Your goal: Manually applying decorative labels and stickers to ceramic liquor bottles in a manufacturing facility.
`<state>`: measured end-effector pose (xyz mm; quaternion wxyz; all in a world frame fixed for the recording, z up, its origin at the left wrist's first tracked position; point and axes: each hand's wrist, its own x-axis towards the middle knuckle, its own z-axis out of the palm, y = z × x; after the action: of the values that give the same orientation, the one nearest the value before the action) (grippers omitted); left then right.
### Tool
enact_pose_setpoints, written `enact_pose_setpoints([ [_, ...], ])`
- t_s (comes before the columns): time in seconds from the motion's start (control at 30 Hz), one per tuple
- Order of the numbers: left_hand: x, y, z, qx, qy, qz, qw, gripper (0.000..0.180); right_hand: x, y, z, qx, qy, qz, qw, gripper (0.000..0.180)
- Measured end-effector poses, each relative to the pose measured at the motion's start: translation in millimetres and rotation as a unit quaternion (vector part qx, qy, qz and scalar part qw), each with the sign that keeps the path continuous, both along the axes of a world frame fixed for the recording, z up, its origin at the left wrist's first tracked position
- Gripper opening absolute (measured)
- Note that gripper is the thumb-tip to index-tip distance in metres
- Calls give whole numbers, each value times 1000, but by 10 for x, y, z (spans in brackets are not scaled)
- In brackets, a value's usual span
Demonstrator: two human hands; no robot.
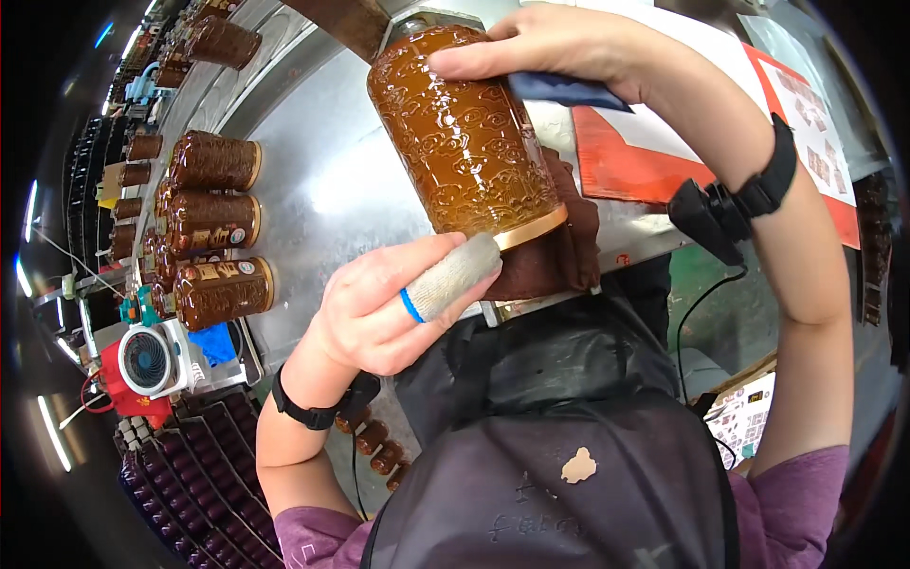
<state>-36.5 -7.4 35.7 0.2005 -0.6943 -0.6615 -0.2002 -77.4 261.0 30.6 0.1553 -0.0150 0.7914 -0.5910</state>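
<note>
A large amber-brown glass jar [464, 133] with a raised pattern and a gold band round its lower end lies tilted in front of me. My left hand [398, 299] has its fingers curled against the gold-banded end. A pale fabric finger sleeve [455, 277] with a blue edge covers one of those fingers. At the upper end, my right hand [559, 47] lays its thumb across the glass; its other fingers are partly hidden. A dark blue folded piece, perhaps cloth [569, 91], sticks out under the right palm. Below the jar lies a brown cloth [545, 270].
Several brown jars [216, 220] stand in rows at the left on the metal table [308, 180]. A metal fixture [431, 19] meets the jar's top. Red-and-white printed sheets [630, 156] lie at the right. A small white fan [147, 360] is at lower left, beside crates of dark bottles [199, 474].
</note>
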Motion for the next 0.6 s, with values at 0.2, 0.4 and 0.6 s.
enact_pose_setpoints([
  [0.2, 20, -74, -4, -15, 6, 22, 1000, 29, -31, 59, -327, -241, -106, 68, 962, 43],
  [0.4, -4, -94, -21, -8, 8, 11, 1000, 28, 105, -269, 201, 40, 39, 11, 998, 66],
  [0.6, 8, -107, -23, -16, 17, 10, 1000, 27, -31, 87, -273, -156, -55, 83, 983, 56],
])
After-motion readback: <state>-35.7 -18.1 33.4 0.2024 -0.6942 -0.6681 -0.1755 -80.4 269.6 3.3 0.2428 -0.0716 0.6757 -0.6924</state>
